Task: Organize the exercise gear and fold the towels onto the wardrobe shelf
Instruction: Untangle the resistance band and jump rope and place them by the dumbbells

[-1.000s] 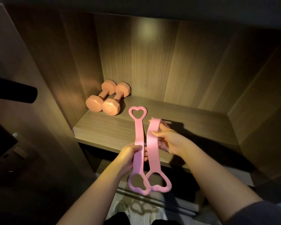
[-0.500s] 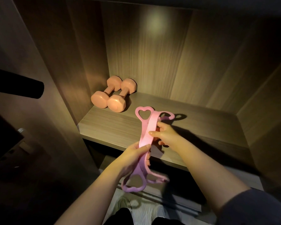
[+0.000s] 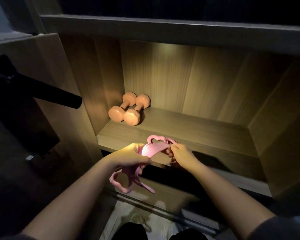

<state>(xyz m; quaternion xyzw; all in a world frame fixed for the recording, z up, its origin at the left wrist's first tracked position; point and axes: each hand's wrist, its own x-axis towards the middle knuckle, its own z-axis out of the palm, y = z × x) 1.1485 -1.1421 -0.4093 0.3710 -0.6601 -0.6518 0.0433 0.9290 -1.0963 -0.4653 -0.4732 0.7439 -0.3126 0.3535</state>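
Our left hand (image 3: 130,156) is curled around the doubled-over middle of a pink resistance band (image 3: 154,147), just in front of the front edge of the wardrobe shelf (image 3: 197,129). Our right hand (image 3: 182,154) pinches the same band a little further right, over that edge. Between our hands the strap runs as a flat, folded strip. One pair of heart-shaped end loops (image 3: 157,139) rises just above the shelf's front edge, while the other pair (image 3: 121,183) hangs under our left hand, below shelf level and blurred. We see two peach dumbbells (image 3: 128,110) lying side by side and touching in the shelf's back left corner, well apart from the band, with their handles pointing toward the back wall. A dark rod (image 3: 59,96) juts in to the left of the shelf, outside the wardrobe's side panel.
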